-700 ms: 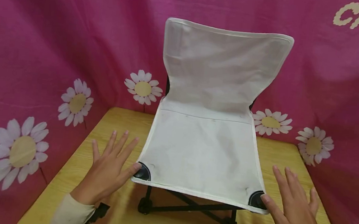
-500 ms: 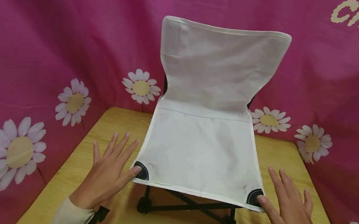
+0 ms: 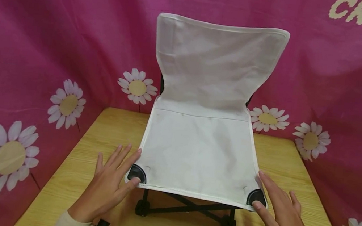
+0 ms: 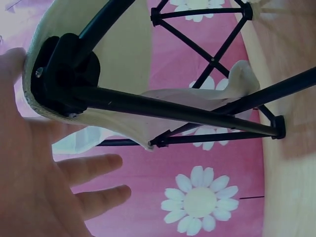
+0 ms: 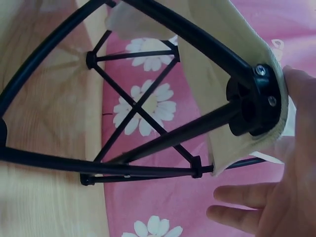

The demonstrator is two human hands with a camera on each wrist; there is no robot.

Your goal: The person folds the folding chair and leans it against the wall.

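An unfolded folding chair (image 3: 200,151) with white fabric and a black tube frame stands on the wooden table. My left hand (image 3: 103,187) lies along its near left corner, fingers spread and straight, thumb over the black corner patch (image 3: 137,174). At the near right corner, my right hand (image 3: 283,217) has its thumb at the other black patch (image 3: 256,196) and its index fingertip at the seat edge. Neither hand curls round the chair. From below, the left wrist view shows a black corner joint (image 4: 64,74); the right wrist view shows its counterpart (image 5: 259,101).
The wooden table (image 3: 88,155) extends on both sides of the chair. Pink cloth (image 3: 110,29) printed with white daisies hangs behind and at both sides. Crossed black tubes (image 3: 195,207) run between the chair's feet under the seat.
Both hands have drawn inward to the seat's front corners, their index fingers now at its side edges. The head view has shifted slightly, so chair and backdrop sit further left.
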